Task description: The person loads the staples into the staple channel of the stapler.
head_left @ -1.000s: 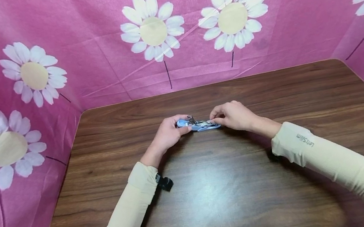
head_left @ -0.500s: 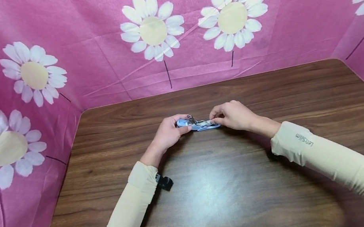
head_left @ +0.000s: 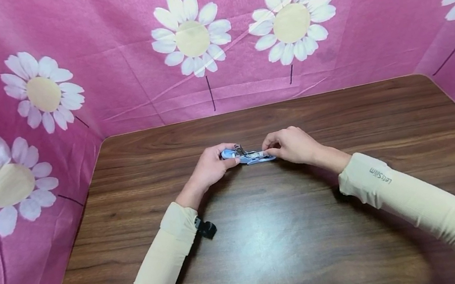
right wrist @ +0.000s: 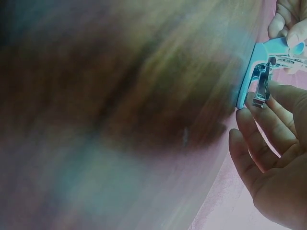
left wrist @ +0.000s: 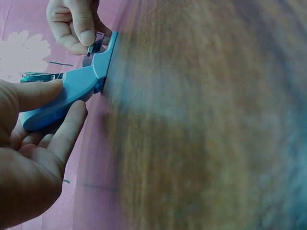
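A light blue stapler [head_left: 253, 161] is on the table with its top swung open, so its metal insides show. My left hand [head_left: 211, 166] grips the rear end, thumb on one side and fingers beneath, as the left wrist view shows on the blue body [left wrist: 72, 91]. At the other end, my right hand [head_left: 293, 146] pinches the front of the metal staple channel [right wrist: 262, 86] between thumb and index finger. The remaining fingers [right wrist: 247, 163] of that hand extend below it. Whether loose staples lie between the fingertips cannot be seen.
The brown wood-grain table [head_left: 252, 238] stretches around both hands. Behind it and along its sides hangs a pink cloth [head_left: 123, 59] printed with white daisies. A small black camera [head_left: 207, 228] is strapped to the left wrist.
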Demonstrator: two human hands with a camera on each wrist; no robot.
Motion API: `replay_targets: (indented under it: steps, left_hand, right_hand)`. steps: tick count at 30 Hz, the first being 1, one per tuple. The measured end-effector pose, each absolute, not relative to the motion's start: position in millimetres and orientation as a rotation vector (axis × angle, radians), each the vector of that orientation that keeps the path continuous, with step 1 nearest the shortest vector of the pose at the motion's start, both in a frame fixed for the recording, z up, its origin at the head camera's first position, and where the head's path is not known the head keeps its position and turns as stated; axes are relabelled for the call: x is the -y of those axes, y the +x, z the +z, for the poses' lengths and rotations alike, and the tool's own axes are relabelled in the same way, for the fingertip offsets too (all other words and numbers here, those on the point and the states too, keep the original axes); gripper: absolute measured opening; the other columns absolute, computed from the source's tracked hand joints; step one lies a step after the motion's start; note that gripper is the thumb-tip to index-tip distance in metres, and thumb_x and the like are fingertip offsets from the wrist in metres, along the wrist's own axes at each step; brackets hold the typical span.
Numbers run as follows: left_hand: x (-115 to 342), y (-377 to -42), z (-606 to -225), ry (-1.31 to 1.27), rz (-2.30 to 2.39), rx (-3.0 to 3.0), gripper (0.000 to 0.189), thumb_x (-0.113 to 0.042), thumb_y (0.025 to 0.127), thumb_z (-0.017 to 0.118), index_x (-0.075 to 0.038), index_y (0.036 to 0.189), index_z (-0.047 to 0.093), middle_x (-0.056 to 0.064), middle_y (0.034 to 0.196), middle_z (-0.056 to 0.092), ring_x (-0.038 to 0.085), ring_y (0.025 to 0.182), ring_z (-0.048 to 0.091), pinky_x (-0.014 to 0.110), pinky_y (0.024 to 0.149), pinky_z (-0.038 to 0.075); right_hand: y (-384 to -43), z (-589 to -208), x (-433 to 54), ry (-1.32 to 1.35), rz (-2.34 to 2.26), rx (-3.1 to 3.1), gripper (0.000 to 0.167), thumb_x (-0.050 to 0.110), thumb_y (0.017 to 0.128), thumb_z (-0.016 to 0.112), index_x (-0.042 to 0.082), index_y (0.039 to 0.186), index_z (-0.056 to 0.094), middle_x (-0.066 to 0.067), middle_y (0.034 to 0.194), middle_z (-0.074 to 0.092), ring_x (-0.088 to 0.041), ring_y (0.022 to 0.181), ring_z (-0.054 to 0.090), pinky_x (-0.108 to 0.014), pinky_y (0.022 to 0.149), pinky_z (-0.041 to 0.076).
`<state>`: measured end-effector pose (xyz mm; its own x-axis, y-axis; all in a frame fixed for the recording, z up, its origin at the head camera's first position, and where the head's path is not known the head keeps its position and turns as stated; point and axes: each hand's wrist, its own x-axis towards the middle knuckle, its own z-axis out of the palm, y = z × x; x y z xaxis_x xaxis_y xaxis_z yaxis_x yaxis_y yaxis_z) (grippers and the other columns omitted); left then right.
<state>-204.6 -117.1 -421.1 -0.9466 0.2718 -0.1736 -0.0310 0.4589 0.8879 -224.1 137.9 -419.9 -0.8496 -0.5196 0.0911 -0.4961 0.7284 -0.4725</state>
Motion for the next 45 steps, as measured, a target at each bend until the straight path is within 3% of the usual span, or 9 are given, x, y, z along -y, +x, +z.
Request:
replay_targets:
  steps: [24, 45]
  left_hand:
    - [116.5, -201.7, -418.5, 0.196, 1.488, -2.414, 0.033, -0.011, 0.091, 0.074, -0.012, 0.125, 0.071, 0.0, 0.096, 0.072, 0.011, 0.072, 0.051, 0.022, 0.059, 0.04]
    - [116.5, -203.0, -417.6, 0.204, 1.484, -2.425, 0.033, -0.011, 0.091, 0.074, -0.013, 0.124, 0.071, 0.002, 0.098, 0.073, 0.012, 0.076, 0.053, 0.022, 0.063, 0.041]
  right_hand:
    - [-222.5, -420.6, -137.8, -0.848, -0.77, -2.881, 0.007, 0.026, 0.09, 0.076, 0.021, 0.096, 0.077, 0.006, 0.088, 0.078, -0.012, 0.077, 0.066, -0.042, 0.076, 0.053]
    - [-222.5, -419.5, -136.8, -0.839, -0.776, -2.878, 0.006, 0.022, 0.091, 0.076, 0.02, 0.096, 0.076, 0.005, 0.089, 0.078, -0.013, 0.079, 0.067, -0.042, 0.078, 0.053]
